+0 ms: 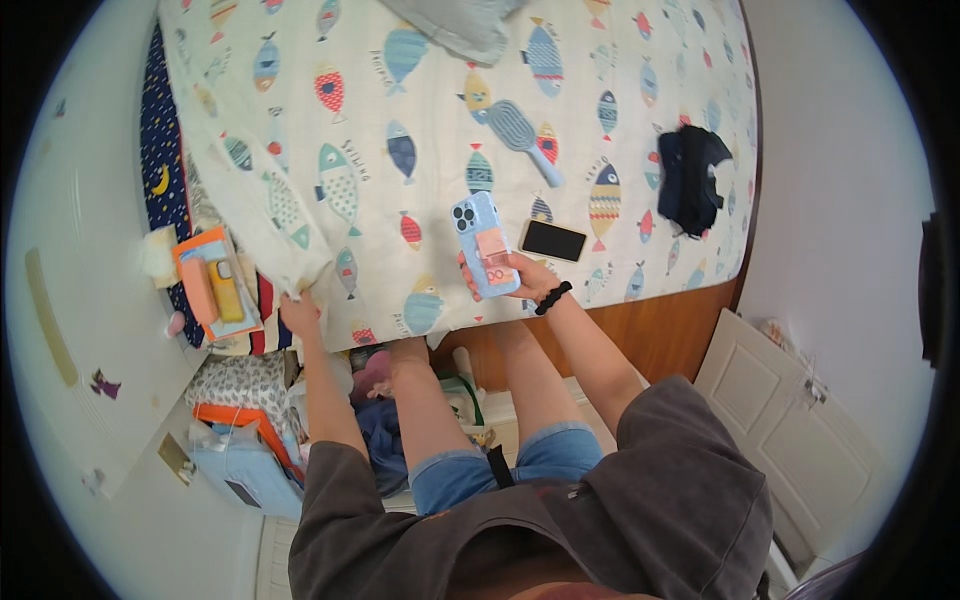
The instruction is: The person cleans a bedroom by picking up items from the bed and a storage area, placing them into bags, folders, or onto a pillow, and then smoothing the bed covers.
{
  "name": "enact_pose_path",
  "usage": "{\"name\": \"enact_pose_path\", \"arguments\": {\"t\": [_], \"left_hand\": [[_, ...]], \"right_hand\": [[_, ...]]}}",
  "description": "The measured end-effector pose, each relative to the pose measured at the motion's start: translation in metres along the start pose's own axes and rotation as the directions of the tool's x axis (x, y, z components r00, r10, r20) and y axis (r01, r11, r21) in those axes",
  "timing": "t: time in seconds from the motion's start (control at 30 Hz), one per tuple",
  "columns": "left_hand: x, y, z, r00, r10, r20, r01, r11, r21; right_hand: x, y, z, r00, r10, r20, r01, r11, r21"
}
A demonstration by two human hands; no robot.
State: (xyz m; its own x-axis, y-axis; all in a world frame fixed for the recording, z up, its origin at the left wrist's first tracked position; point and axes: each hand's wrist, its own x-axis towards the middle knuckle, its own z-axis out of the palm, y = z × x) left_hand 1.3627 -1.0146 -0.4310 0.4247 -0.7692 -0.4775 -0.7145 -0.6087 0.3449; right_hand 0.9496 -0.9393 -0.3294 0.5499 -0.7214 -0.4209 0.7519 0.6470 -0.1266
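My right hand [534,277] holds a phone in a light blue case [487,229], its back and camera lenses facing up, above the near part of the bed. A folded pinkish banknote [493,259] lies flat against the back of the case. At the left, my left hand [301,313] grips a bunched corner of the fish-print bedsheet [450,300]. Just beyond my right hand, a second phone [553,241] with a dark screen lies on the sheet. Farther back rests a blue vented hairbrush [517,131], its handle towards me.
Dark folded clothing [690,180] lies on the bed's right side. A grey pillow [472,26] is at the far edge. Left of my left hand, a yellow case [229,291] and a pink case [199,291] rest on books. Bags [244,450] crowd the lower left; a white door [780,397] stands right.
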Motion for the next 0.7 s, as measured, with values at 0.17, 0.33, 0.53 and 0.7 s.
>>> {"name": "enact_pose_path", "arguments": {"t": [0.17, 0.33, 0.53, 0.7], "left_hand": [[-0.042, 0.048, 0.04, 0.984, 0.164, 0.072, -0.163, 0.986, -0.025], [-0.089, 0.122, 0.051, 0.913, 0.267, 0.308, -0.026, 0.792, -0.61], [-0.038, 0.052, 0.028, 0.978, 0.201, 0.045, 0.0, 0.219, -0.976], [0.014, 0.008, -0.017, 0.954, 0.0, -0.3, -0.18, 0.8, -0.573]], "right_hand": [[0.072, 0.005, 0.059, 0.978, 0.155, 0.136, -0.113, 0.953, -0.28], [0.159, 0.04, 0.108, 0.95, 0.272, 0.154, -0.208, 0.918, -0.338], [0.232, 0.062, 0.134, 0.924, 0.314, 0.217, -0.187, 0.868, -0.46], [0.265, 0.073, 0.122, 0.949, 0.314, -0.02, -0.289, 0.846, -0.449]]}}
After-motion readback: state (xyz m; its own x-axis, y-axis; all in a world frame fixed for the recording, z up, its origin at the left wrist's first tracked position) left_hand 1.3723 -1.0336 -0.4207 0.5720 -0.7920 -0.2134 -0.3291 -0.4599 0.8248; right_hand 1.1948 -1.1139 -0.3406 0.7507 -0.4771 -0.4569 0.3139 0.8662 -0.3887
